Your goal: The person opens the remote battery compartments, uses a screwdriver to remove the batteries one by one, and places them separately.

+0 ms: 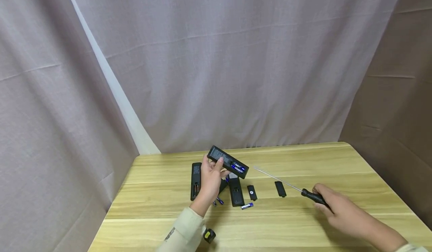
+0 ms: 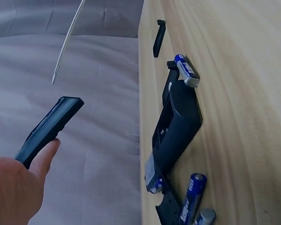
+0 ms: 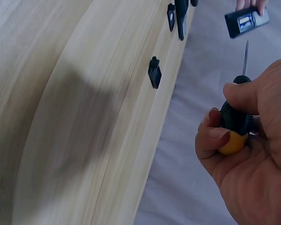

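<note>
My left hand (image 1: 210, 180) grips a black remote control (image 1: 221, 157) above the table, its back turned up and its battery bay uncovered. Two blue-and-silver batteries (image 1: 238, 167) lie in that bay. In my right hand (image 1: 344, 210) is a long screwdriver (image 1: 313, 197) with a black handle, which shows a yellow end (image 3: 234, 143) in the right wrist view. Its thin metal shaft points left toward the held remote, and the tip is apart from it. In the left wrist view the remote (image 2: 49, 129) is seen edge-on between thumb and fingers.
On the wooden table (image 1: 270, 225) lie a remote (image 1: 196, 179) at left and another remote (image 1: 237, 195) with an open bay. Two battery covers (image 1: 252, 192) (image 1: 280, 189) sit further right. Loose batteries (image 1: 247, 206) lie near the remotes. Curtains (image 1: 236, 75) hang behind.
</note>
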A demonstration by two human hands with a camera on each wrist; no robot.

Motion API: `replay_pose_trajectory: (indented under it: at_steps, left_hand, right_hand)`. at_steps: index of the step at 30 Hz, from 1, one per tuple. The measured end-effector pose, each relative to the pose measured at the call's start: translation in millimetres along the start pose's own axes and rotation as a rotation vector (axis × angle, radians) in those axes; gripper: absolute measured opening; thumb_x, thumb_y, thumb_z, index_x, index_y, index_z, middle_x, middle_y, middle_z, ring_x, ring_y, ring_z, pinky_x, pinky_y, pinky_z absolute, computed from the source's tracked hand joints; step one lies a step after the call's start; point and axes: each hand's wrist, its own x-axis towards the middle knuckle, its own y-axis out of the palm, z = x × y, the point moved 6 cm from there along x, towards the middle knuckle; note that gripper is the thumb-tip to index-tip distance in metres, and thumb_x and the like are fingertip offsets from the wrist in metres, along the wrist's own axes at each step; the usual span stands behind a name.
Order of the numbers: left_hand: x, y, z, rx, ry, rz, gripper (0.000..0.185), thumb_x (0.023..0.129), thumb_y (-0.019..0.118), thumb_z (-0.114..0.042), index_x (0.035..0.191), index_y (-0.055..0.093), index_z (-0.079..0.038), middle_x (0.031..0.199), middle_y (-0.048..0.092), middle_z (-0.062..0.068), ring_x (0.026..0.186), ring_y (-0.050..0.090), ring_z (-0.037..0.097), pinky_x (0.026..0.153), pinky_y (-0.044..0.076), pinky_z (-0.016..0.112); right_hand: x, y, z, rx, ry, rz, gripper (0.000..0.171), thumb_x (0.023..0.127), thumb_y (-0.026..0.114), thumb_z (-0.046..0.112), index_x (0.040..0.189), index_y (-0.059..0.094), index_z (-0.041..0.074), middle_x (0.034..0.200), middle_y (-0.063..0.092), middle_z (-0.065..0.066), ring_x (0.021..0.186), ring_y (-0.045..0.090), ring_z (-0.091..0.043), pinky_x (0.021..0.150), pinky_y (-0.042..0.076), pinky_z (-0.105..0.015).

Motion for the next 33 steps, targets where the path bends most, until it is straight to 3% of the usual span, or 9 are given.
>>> replay_pose_trajectory:
  at_steps: [12, 17, 20, 29, 33]
  left_hand:
    - [5.8, 14.6, 0.4, -0.026, 0.001, 0.013, 0.027, 0.11, 0.054, -0.004, 0.136, 0.047, -0.003, 0.13, 0.07, 0.032, 0.114, 0.077, 0.029, 0.089, 0.07, 0.038]
    - [6.6, 17.8, 0.8, 0.017, -0.009, -0.001, 0.026, 0.11, 0.055, -0.006, 0.135, 0.048, -0.005, 0.127, 0.072, 0.029, 0.107, 0.078, 0.024, 0.084, 0.07, 0.035]
    - [5.1, 21.4, 1.5, 0.044, -0.004, 0.008, 0.027, 0.11, 0.055, -0.006, 0.136, 0.048, -0.005, 0.129, 0.072, 0.029, 0.111, 0.078, 0.028, 0.088, 0.07, 0.036]
    - [2.2, 29.9, 6.8, 0.103, 0.037, 0.006, 0.029, 0.112, 0.053, -0.009, 0.14, 0.047, -0.008, 0.137, 0.069, 0.025, 0.119, 0.074, 0.029, 0.088, 0.068, 0.033]
    - [3.3, 33.1, 6.9, 0.08, 0.053, 0.01, 0.031, 0.112, 0.051, -0.006, 0.142, 0.045, -0.008, 0.142, 0.065, 0.026, 0.125, 0.071, 0.034, 0.097, 0.068, 0.036]
  right_hand:
    - [5.4, -1.3, 16.1, -0.069, -0.021, -0.038, 0.03, 0.093, 0.076, -0.001, 0.102, 0.053, 0.017, 0.078, 0.039, 0.015, 0.07, 0.036, 0.007, 0.058, 0.031, -0.016]
    - [5.9, -3.3, 19.5, -0.095, -0.044, -0.057, 0.033, 0.091, 0.078, -0.003, 0.1, 0.053, 0.016, 0.078, 0.038, 0.016, 0.07, 0.035, 0.008, 0.058, 0.031, -0.015]
    - [6.0, -5.4, 23.7, -0.113, -0.051, -0.077, 0.034, 0.088, 0.08, -0.004, 0.099, 0.054, 0.015, 0.078, 0.038, 0.015, 0.069, 0.033, 0.008, 0.057, 0.031, -0.015]
    - [10.3, -7.4, 38.7, -0.132, 0.088, -0.035, 0.029, 0.091, 0.081, 0.002, 0.095, 0.055, 0.014, 0.075, 0.041, 0.01, 0.062, 0.033, 0.003, 0.05, 0.032, -0.016]
    - [17.0, -10.9, 45.8, -0.19, 0.055, -0.09, 0.034, 0.087, 0.085, 0.003, 0.09, 0.054, 0.017, 0.075, 0.041, 0.012, 0.06, 0.032, 0.003, 0.048, 0.03, -0.016]
